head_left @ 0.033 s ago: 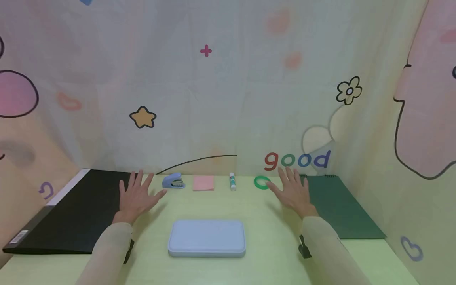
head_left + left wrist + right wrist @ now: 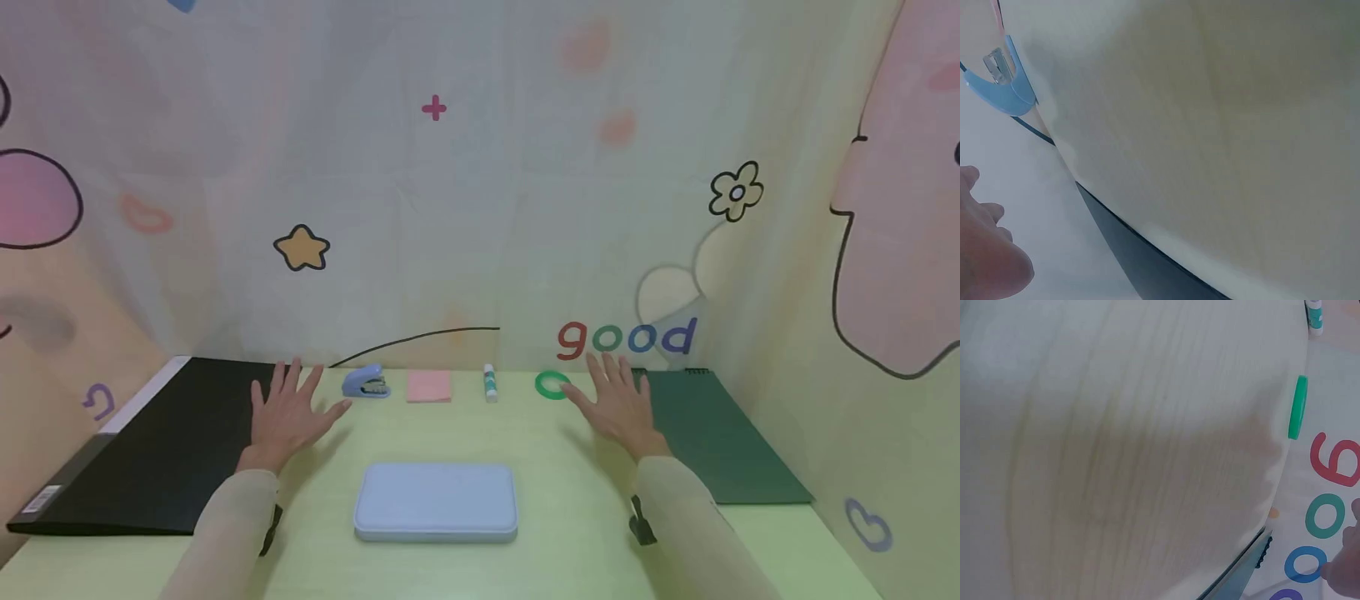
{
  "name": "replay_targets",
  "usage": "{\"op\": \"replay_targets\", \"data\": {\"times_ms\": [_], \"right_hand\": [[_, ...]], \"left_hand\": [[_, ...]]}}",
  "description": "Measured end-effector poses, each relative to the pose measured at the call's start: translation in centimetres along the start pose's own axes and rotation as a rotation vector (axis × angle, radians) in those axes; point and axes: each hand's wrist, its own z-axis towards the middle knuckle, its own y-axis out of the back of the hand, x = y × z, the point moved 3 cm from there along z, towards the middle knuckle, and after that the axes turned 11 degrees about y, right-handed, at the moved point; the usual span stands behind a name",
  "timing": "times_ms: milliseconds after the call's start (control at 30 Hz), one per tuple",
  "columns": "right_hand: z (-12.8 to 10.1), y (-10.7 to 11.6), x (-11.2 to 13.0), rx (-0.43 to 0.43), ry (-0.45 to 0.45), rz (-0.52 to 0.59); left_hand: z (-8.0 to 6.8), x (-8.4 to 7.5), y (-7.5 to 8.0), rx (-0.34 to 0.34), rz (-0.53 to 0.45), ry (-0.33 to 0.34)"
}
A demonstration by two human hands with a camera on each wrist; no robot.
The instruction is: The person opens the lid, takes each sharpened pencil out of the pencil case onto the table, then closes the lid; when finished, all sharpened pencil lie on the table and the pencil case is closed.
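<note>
My left hand (image 2: 287, 417) hovers above the table with its fingers spread, holding nothing, near the right edge of a black folder (image 2: 150, 450). A blue stapler (image 2: 365, 382) lies just right of it; the left wrist view shows the stapler (image 2: 1007, 87) too. With fingers spread and nothing held, my right hand (image 2: 618, 408) is above the table beside a green ring (image 2: 552, 385), which looks like a roll of tape. Behind that wrist is a green spiral-bound pad (image 2: 735, 442). A light blue case (image 2: 436, 502) lies shut between the forearms.
A pink sticky-note pad (image 2: 429, 387) and a glue stick (image 2: 491, 383) lie along the back of the pale table (image 2: 570, 517). A curtain-like cloth (image 2: 480, 208) with printed shapes and the word "good" hangs behind and at both sides.
</note>
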Motion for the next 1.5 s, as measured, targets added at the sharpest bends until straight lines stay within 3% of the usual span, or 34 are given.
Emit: {"op": "replay_targets", "data": {"times_ms": [267,567,833,1000,1233,1367,1500], "right_hand": [[0.0,1.0,0.7,-0.015,0.009,0.006],[0.0,1.1,1.5,-0.012,0.039,0.044],[-0.6,1.0,1.3,-0.044,0.078,0.141],[-1.0,1.0,1.9,-0.008,0.090,0.241],[-1.4,0.9,3.9,0.035,0.133,0.351],[-1.7,0.8,5.2,0.042,0.152,0.393],[-2.2,0.3,6.7,0.071,0.164,0.460]], "left_hand": [[0.8,-0.1,0.3,-0.015,-0.010,-0.028],[0.1,0.6,0.7,0.001,-0.064,-0.020],[-0.3,0.0,1.1,0.001,-0.132,-0.033],[-1.2,-1.2,1.8,-0.035,-0.232,-0.090],[-3.0,-3.6,2.1,-0.003,-0.348,-0.158],[-4.2,-4.8,2.0,0.033,-0.407,-0.206],[-5.6,-5.6,1.2,0.123,-0.418,-0.232]]}}
